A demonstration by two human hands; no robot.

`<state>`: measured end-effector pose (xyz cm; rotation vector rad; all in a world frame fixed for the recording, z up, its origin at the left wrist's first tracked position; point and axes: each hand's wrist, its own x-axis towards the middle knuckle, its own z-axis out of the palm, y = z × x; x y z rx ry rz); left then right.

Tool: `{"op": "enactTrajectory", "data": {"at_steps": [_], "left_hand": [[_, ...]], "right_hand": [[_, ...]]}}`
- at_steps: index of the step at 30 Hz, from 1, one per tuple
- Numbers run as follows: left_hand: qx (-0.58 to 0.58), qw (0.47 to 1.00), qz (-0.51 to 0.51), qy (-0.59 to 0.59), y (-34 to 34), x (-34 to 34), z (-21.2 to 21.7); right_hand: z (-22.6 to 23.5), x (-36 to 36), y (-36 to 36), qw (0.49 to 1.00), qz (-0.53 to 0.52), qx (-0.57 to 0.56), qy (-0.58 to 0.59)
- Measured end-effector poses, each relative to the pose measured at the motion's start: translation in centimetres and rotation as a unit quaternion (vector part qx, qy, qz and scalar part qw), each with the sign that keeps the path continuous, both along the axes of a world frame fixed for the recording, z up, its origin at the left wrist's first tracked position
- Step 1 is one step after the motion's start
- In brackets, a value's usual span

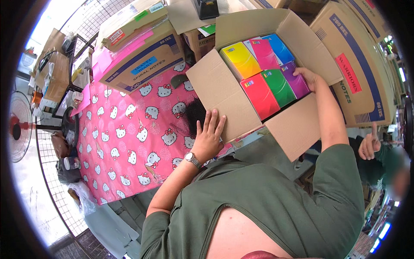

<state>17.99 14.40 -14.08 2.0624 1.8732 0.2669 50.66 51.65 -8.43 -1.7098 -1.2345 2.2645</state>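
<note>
An open cardboard box (pixel 230 103) sits in front of me with its flaps folded out. Inside are stacks of notebooks with bright covers: yellow (pixel 239 58), pink (pixel 265 54), blue (pixel 280 47), red (pixel 260 96), green (pixel 278 87) and purple (pixel 297 84). My right hand (pixel 307 79) reaches over the box's right side, its fingers curled at the upper right edge of the purple notebook. My left hand (pixel 208 137), with a silver watch at the wrist, has its fingers spread and rests at the lower left flap.
A pink cartoon-cat cloth (pixel 129 149) covers the table at left. Closed cartons stand at the back left (pixel 144 64) and right (pixel 366 64). A black tape dispenser (pixel 206 8) sits behind. A fan (pixel 19 127) stands far left; another person's hand (pixel 369 144) shows at right.
</note>
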Motion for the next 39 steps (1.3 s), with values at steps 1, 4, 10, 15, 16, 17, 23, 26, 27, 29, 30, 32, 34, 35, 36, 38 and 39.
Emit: {"op": "enactTrajectory", "data": {"at_steps": [1,4,10,15,16,17,23,26,27,29,30,32,34,35,36,38,39], "left_hand": [[0.008,1.000,0.012,-0.017,0.2,0.4,0.0],[-0.018,0.999,0.024,-0.017,0.6,0.3,0.6],[-0.019,0.997,0.028,-0.068,0.8,-0.4,0.6],[-0.019,0.999,0.015,-0.046,0.7,-0.6,0.9],[-0.028,0.998,0.015,-0.052,0.7,-0.8,1.4],[-0.027,0.998,0.013,-0.049,0.6,-1.0,1.4],[-0.039,0.993,-0.002,-0.113,-0.1,-2.7,2.9],[0.197,0.931,0.079,-0.297,2.0,-8.7,3.5],[0.286,0.909,0.161,-0.259,2.3,-12.0,3.2],[0.309,0.822,0.341,-0.335,4.3,-22.3,2.2],[0.359,0.731,0.384,-0.435,5.5,-27.3,2.7],[0.398,0.663,0.471,-0.424,7.3,-37.0,3.9],[0.337,0.631,0.558,-0.419,8.9,-44.8,4.4],[0.319,0.672,0.579,-0.334,8.7,-48.4,4.1],[0.221,0.720,0.619,-0.223,10.8,-49.0,4.5],[0.093,0.780,0.617,-0.050,13.7,-48.8,5.6],[0.066,0.804,0.591,0.007,14.9,-48.6,5.9]], "right_hand": [[0.4,-0.1,0.0,1.000,0.001,0.010,-0.001],[1.3,-0.1,-0.2,0.999,0.009,0.038,-0.029],[4.2,-1.8,-1.8,0.981,0.059,0.133,-0.132],[4.2,-1.7,-2.2,0.972,0.090,0.181,-0.120],[4.2,-1.8,-2.4,0.972,0.081,0.185,-0.117],[4.4,-1.8,-2.7,0.973,0.072,0.189,-0.114],[2.3,-0.4,-1.9,0.985,0.026,0.152,-0.082],[2.9,-0.6,-2.1,0.974,0.037,0.212,-0.070],[3.6,-0.7,-2.5,0.968,0.048,0.238,-0.067],[6.0,-0.8,-2.9,0.958,0.045,0.273,-0.075],[6.9,-0.2,-3.0,0.953,0.045,0.289,-0.082],[9.6,-0.4,-4.1,0.938,0.022,0.331,-0.099],[12.0,-0.5,-6.3,0.920,-0.020,0.370,-0.124],[12.4,-0.6,-6.8,0.916,-0.051,0.387,-0.087],[12.5,0.5,-8.4,0.908,-0.101,0.401,-0.065],[12.4,3.4,-11.9,0.892,-0.198,0.407,-0.013],[11.9,5.0,-14.0,0.885,-0.246,0.395,0.019]]}}
